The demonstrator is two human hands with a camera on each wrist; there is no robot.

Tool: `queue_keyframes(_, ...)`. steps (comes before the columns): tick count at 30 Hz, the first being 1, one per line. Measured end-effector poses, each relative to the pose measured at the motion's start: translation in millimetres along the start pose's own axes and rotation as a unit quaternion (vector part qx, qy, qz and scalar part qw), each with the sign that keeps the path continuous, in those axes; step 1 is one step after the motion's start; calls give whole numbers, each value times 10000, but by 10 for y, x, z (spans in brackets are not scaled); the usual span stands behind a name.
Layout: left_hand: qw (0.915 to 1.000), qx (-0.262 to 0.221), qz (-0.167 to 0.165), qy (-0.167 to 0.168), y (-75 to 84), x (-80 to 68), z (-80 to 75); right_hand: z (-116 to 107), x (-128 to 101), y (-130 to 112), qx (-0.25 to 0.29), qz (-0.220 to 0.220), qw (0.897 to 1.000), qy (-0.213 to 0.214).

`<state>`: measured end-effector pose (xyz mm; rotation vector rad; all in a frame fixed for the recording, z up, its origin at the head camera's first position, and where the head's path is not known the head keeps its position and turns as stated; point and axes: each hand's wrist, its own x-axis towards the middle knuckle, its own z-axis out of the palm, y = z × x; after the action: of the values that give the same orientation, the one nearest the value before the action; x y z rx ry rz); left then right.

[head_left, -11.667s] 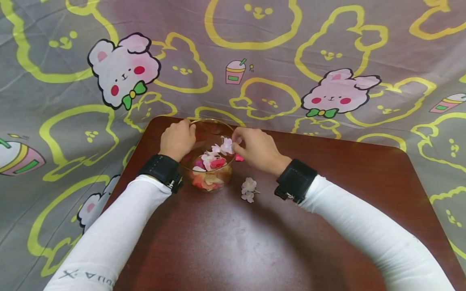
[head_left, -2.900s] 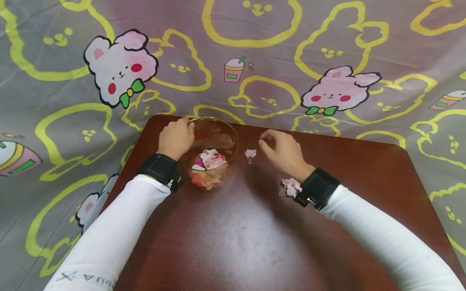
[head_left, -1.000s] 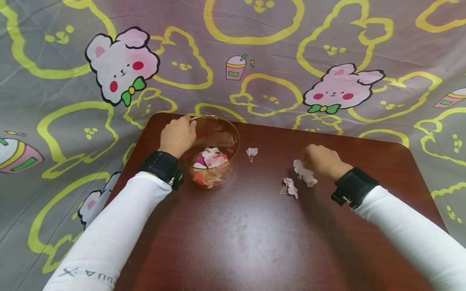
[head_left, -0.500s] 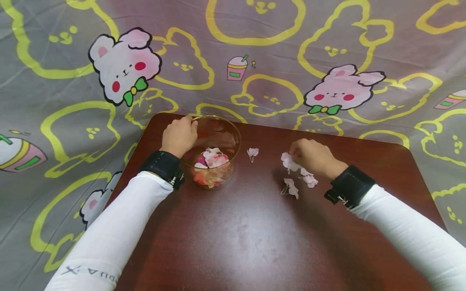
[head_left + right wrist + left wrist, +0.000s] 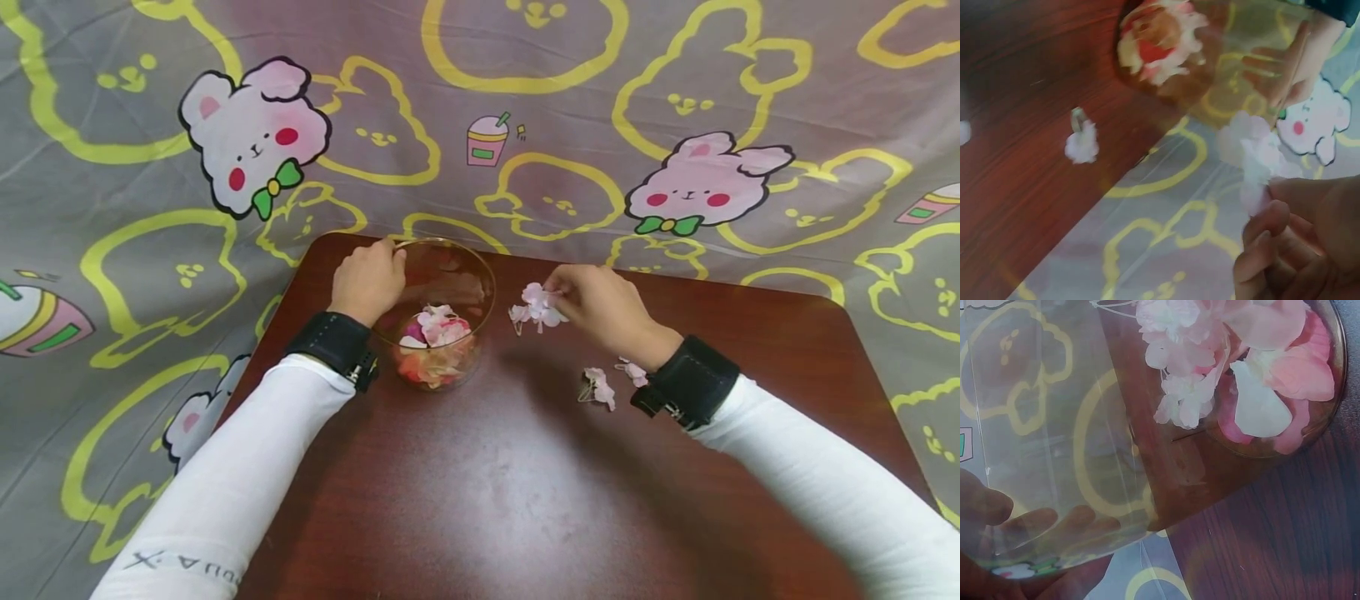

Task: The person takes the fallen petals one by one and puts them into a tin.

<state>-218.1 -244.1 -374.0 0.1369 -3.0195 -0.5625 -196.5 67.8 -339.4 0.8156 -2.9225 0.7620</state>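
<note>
A clear glass bowl [image 5: 483,287] holding pink, white and red petals [image 5: 435,329] stands at the far left of the dark wooden table [image 5: 525,492]. My left hand [image 5: 384,260] grips the bowl's far left rim; its fingers [image 5: 1029,525] show through the glass in the left wrist view. My right hand [image 5: 557,293] pinches a pale pink flower [image 5: 537,303] in the air just right of the bowl. The right wrist view shows the same flower [image 5: 1252,150] held above the fingertips [image 5: 1266,219], blurred, with the bowl [image 5: 1166,44] beyond.
A small pink flower [image 5: 517,315] lies on the table between bowl and right hand. Two more flowers [image 5: 598,387] [image 5: 633,372] lie by my right wrist. A grey cloth with yellow outlines and pink rabbits [image 5: 697,187] surrounds the table.
My right hand picked up a pink flower from the table's right side and carried it left toward the bowl. The left hand has kept its hold on the bowl rim.
</note>
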Motion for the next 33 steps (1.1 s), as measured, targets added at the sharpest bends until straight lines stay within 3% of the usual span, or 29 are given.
queue_keyframes(8,10000,14,-12,48,6,-6,1,70,106,-304,185,-195,9980,572)
queue_keyframes(16,10000,-6,-15,14,13,-11,-9,187,133,-450,137,-101,9973,721)
queue_keyframes(21,10000,-19,-28,39,-2,-15,-10,271,182,-551,173,-291,9973,657)
queue_keyframes(25,10000,-27,-39,44,-14,-11,2,308,220,-609,118,-445,9986,269)
queue_keyframes(28,10000,-23,-7,15,-13,-5,9,297,236,-599,91,-380,9992,58)
queue_keyframes(33,10000,-2,19,10,-6,1,8,254,283,-485,334,-97,9992,208)
